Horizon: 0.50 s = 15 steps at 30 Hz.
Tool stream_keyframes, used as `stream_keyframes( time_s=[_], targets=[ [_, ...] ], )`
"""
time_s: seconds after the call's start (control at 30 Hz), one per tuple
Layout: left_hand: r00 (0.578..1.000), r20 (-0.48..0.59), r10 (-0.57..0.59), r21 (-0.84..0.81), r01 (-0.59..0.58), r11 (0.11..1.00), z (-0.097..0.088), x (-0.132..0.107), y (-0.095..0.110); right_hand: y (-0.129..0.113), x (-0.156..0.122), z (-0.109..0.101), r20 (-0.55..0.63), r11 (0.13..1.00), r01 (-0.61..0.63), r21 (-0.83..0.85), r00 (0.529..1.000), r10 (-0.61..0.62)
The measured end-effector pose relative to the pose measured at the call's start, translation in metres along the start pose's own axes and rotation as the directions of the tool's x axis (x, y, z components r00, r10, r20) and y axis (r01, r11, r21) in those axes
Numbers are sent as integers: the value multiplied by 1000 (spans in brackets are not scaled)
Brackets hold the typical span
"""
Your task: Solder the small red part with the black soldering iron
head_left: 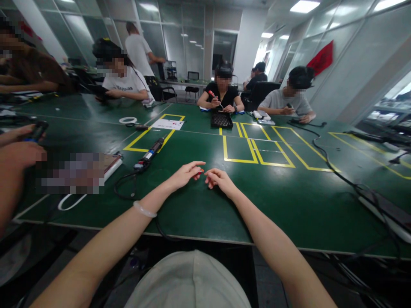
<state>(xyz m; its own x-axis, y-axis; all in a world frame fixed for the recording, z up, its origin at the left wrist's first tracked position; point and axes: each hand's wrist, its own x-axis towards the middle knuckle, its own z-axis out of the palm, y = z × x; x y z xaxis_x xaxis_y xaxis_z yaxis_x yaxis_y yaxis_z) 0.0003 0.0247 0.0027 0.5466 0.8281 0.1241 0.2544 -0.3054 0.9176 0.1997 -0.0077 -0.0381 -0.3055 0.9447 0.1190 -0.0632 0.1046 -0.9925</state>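
Note:
My left hand [188,174], a pale bracelet on its wrist, is held over the green table in front of me. Its thumb and fingers close on a small red piece [201,171], mostly hidden and too small to name. Just to the right, my right hand [220,179] has its fingers curled, tips turned toward the red piece with a narrow gap between the hands. Whether anything is in those fingers I cannot make out. An electric screwdriver [150,153] with a black cord lies left of my left hand, its tip pointing away from me.
Yellow tape outlines mark the green table [199,137]. Beyond are a white paper [168,124], a tape roll [127,120] and a black tray [221,120] before a co-worker. Another person's hand [24,154] is at far left. A black cable [330,164] runs along the right.

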Motion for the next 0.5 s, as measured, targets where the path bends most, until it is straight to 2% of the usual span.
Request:
stream_keyframes(
  time_s=[0.13,0.23,0.4,0.5],
  targets=[
    [994,97,38,-43,-34,998,16,5,5,-2,-2,0,57,982,-79,171,996,71],
    [997,77,23,-92,-15,996,18,6,0,-1,-2,0,69,971,-93,219,994,79],
    [998,17,-52,-303,55,952,19,3,-12,1,-1,-1,36,968,-76,238,997,69],
    [998,21,-61,-331,65,941,18,2,-14,1,0,-2,2,968,-76,241,997,78]
  ],
)
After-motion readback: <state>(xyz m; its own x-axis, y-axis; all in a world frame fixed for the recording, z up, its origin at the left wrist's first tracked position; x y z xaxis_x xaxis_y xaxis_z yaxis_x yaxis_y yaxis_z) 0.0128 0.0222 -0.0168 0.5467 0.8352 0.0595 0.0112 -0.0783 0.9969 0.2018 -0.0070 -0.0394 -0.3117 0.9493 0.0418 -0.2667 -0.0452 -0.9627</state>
